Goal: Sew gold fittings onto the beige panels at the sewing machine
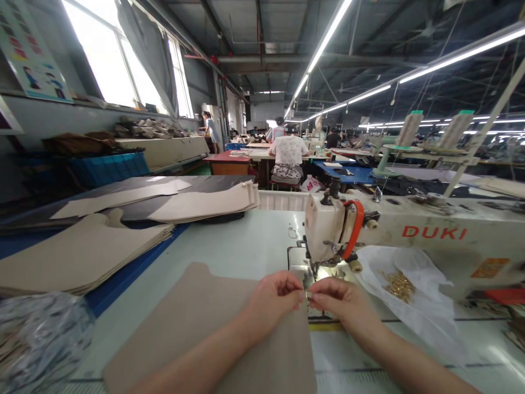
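My left hand is closed in a pinch just in front of the sewing machine's needle area. My right hand pinches from the other side, its fingertips almost meeting the left ones. Between the fingertips shows a small pale piece with a slight metallic glint; its exact kind is too small to tell. Under my left hand and forearm lies a flat taupe fabric panel on the machine table. To the right of my right hand, gold-coloured metal pieces sit in a heap on a white plastic bag.
The sewing machine fills the right side. Stacks of beige panels lie at left on a blue surface, behind a clear plastic bag. Thread cones stand at back right. A seated person works ahead.
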